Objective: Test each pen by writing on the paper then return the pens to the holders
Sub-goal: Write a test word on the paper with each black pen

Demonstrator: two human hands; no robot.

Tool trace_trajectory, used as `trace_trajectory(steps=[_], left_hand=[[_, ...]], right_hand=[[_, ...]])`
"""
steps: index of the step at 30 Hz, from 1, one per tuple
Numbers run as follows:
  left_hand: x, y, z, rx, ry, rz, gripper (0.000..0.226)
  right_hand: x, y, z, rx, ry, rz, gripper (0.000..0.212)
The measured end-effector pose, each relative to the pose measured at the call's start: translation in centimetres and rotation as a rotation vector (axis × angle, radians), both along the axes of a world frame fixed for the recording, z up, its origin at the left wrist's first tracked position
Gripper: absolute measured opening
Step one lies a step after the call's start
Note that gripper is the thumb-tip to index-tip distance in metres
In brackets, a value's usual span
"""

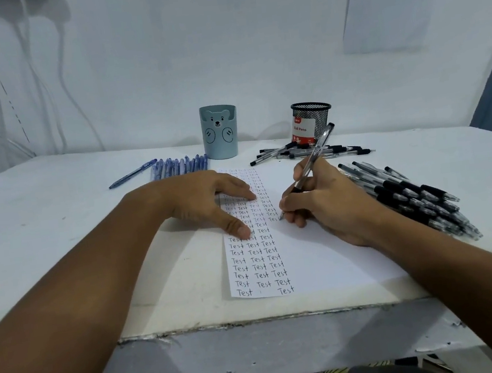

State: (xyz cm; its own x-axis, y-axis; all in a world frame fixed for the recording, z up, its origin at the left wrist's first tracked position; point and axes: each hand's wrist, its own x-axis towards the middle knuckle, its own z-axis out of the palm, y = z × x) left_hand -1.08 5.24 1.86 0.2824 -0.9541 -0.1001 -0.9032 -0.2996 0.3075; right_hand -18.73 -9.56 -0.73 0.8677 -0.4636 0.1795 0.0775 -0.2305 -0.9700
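Near the table edge, the left hand lies flat, fingers straight, pinning the paper; the right hand pinches a pen, tip down. Best keep strokes light and finish the word.

Pen tilted, tip on paper; paper flat, columns of "Test". Bear holder, mesh holder upright behind; loose pens right.

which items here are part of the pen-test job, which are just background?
In the job:
right hand writing with a black pen
left hand pressing the paper
blue pens
black pens, back pile
black pens, right pile
bear holder
mesh holder

Lying about:
sheet on the wall
cables
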Motion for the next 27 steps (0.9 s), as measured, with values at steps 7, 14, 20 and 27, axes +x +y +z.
trace_trajectory(steps=[7, 14, 20, 27], left_hand=[[-0.2, 0.1, 0.2, 0.0, 0.015, 0.004, 0.089], [0.0, 0.2, 0.0, -0.004, -0.004, 0.019, 0.095], [0.0, 0.1, 0.0, -0.004, 0.003, 0.015, 0.095], [-0.5, 0.2, 0.2, 0.005, 0.017, 0.013, 0.087]], right_hand=[[0.1, 0.1, -0.2, -0.046, -0.012, -0.017, 0.038], [0.2, -0.5, 0.3, 0.279, -0.115, -0.078, 0.03], [0.3, -0.8, 0.8, 0.31, -0.21, -0.32, 0.043], [-0.1, -0.5, 1.1, 0.2, -0.147, -0.424, 0.055]])
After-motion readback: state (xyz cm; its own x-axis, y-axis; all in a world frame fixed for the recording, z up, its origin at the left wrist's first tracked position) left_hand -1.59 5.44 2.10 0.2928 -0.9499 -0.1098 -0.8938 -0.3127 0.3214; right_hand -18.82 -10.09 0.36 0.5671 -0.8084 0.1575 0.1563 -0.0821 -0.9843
